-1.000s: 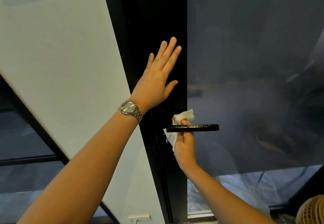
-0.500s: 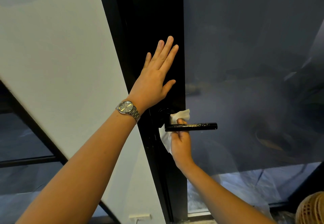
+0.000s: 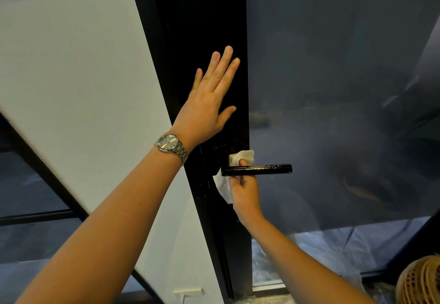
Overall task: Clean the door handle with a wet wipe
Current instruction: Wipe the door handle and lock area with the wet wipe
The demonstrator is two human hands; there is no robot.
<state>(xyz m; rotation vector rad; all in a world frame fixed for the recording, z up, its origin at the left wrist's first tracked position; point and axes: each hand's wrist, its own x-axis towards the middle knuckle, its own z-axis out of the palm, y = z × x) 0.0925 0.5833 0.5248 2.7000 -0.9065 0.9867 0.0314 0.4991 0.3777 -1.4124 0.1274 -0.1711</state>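
Observation:
A black lever door handle (image 3: 262, 169) sticks out to the right from the black door frame (image 3: 204, 30). My right hand (image 3: 242, 192) reaches up from below behind the lever's inner end, closed on a white wet wipe (image 3: 240, 157). The wipe shows above the lever and hangs below it beside the frame. My left hand (image 3: 209, 104), with a metal watch at the wrist, lies flat on the frame above the handle, fingers spread and pointing up.
Dark tinted glass (image 3: 333, 89) fills the door to the right of the frame. A white wall (image 3: 83, 77) runs along the left. A woven basket (image 3: 421, 282) sits at the lower right corner, with plastic sheeting on the floor.
My right hand with the wipe has slid slightly left along the lever toward the frame. My left hand stays flat on the frame.

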